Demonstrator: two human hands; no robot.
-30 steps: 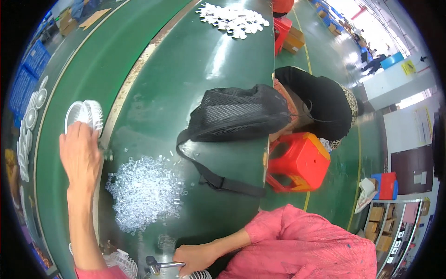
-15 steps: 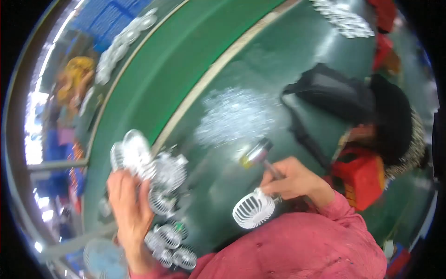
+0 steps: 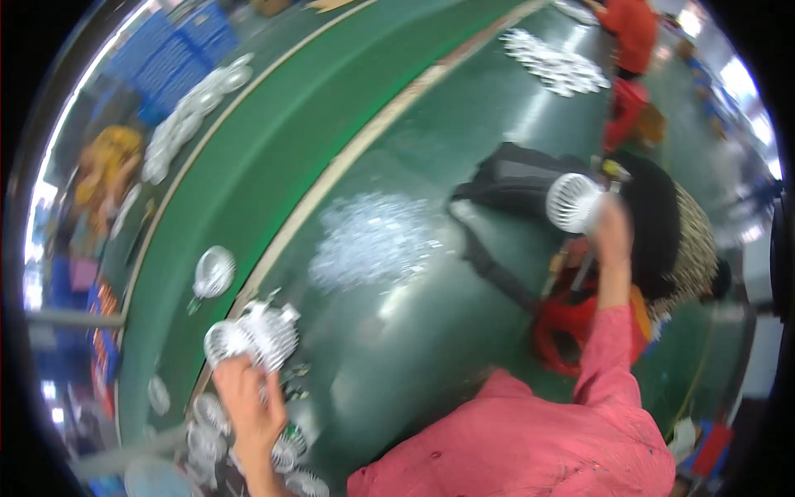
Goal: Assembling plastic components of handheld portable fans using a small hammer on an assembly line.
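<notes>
My right hand (image 3: 611, 232), blurred, is raised to the right with its fingers wrapped round a hammer with a yellow-tipped head (image 3: 614, 170). A white slotted fan housing (image 3: 571, 203) is held in the same hand, on its left side. At the lower left, my left hand (image 3: 248, 393) has its fingers curled on a white round fan grille (image 3: 225, 341), beside a cluster of other white grilles (image 3: 272, 331). Its fingertips are partly hidden by the parts. More white fan parts (image 3: 207, 439) lie about its wrist, some with green boards.
A heap of small clear plastic pieces (image 3: 373, 240) lies mid-table. A green conveyor belt (image 3: 273, 166) runs along the left, carrying one white fan part (image 3: 215, 272). On the right are a black bag (image 3: 522, 178) and a red bin (image 3: 555, 331). Another person in red (image 3: 633, 37) is beyond.
My right hand has swung up and right with the hammer and fan housing. A white fan part now sits on the belt, apart from my left hand, which is slightly lower. The view has shifted.
</notes>
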